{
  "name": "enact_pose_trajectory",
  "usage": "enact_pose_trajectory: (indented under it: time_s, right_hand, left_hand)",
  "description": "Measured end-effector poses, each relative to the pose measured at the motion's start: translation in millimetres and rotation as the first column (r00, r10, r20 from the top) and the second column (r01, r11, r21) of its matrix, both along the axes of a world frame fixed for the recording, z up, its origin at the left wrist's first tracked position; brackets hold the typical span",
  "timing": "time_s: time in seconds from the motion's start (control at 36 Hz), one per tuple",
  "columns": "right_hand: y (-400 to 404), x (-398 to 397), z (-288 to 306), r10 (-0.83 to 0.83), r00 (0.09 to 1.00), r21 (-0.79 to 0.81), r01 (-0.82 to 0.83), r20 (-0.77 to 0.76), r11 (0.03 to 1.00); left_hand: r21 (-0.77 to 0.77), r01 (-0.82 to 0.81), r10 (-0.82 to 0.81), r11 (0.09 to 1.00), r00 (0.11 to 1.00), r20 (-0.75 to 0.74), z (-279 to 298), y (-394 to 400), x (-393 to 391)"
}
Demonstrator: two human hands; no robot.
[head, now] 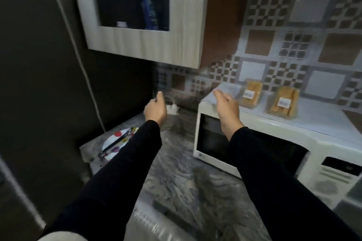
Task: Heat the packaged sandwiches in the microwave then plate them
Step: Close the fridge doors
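Note:
Two packaged sandwiches lie on top of the white microwave point(254, 121): one sandwich point(249, 93) nearer the left, the other sandwich point(284, 102) to its right, both in clear wrap with a white label. The microwave door is closed. My right hand point(227, 108) hovers over the microwave's top left corner, fingers loosely curled, holding nothing, just left of the nearer sandwich. My left hand point(155, 108) is raised over the counter to the left, also with nothing in it. A white plate point(113, 143) with coloured dots sits at the counter's left end, with dark tongs point(115, 144) lying across it.
The grey marbled counter point(182, 172) stretches in front of the microwave. A wall cabinet point(141, 15) with a glass door hangs overhead. A white plug adapter point(172, 108) lies at the back of the counter behind my left hand. A dark wall closes the left side.

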State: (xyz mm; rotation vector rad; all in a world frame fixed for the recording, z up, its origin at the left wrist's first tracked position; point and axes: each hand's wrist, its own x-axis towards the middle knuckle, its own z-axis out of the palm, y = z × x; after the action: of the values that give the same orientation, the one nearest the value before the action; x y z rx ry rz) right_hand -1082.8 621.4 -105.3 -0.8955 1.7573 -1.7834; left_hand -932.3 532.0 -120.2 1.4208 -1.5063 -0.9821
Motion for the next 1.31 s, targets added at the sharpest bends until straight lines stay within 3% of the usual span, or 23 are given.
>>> enact_pose_trajectory:
  time_s: [0.17,0.33,0.44,0.58,0.69,0.81,1.03,1.11,1.19,1.31]
  right_hand:
    - [-19.7,84.6,-3.1,0.178,0.984,-0.005,-0.178,-0.013,0.984]
    - [-34.1,173.7,2.5,0.358,0.930,0.000,-0.359,-0.089,0.933]
    - [-39.0,236.1,9.9,0.465,0.881,-0.012,-0.467,-0.085,0.884]
    - [-40.7,323.2,13.4,0.577,0.812,-0.051,-0.582,-0.085,0.812]
    - [-25.5,403.6,14.9,0.678,0.728,-0.045,-0.684,-0.104,0.728]
    - [-6.1,467.3,17.2,0.762,0.624,-0.053,-0.779,-0.173,0.625]
    - [26.9,569.5,8.9,0.812,0.417,0.010,-0.888,-0.408,0.460]
    - [34.5,603.4,1.4,0.790,0.332,0.071,-0.902,-0.516,0.425]
    - [37.2,632.1,-10.1,0.765,0.255,0.134,-0.905,-0.592,0.405]
    - [37.5,664.1,-17.2,0.623,0.222,0.141,-0.866,-0.750,0.479]
  left_hand:
    - [-0.045,-0.240,0.237,0.970,0.970,-0.061,8.6,11.1,104.7]
    - [-0.153,-0.474,0.446,0.867,0.875,-0.186,16.1,23.7,203.2]
    - [-0.236,-0.619,0.574,0.749,0.784,-0.237,20.3,39.9,263.8]
    - [-0.404,-0.755,0.740,0.516,0.630,-0.233,22.6,72.5,342.8]
    - [-0.566,-0.745,0.833,0.353,0.526,-0.174,26.3,102.2,417.8]
    - [-0.671,-0.709,0.930,0.216,0.359,-0.080,30.8,129.8,476.4]
    - [-0.642,-0.741,0.978,0.197,0.102,0.183,16.9,175.6,559.5]
    - [-0.629,-0.745,0.969,0.224,0.099,0.227,8.0,185.8,587.8]
    - [-0.640,-0.718,0.958,0.274,0.150,0.243,1.7,191.9,605.9]
    - [-0.662,-0.688,0.952,0.297,0.162,0.259,-2.4,189.6,619.2]
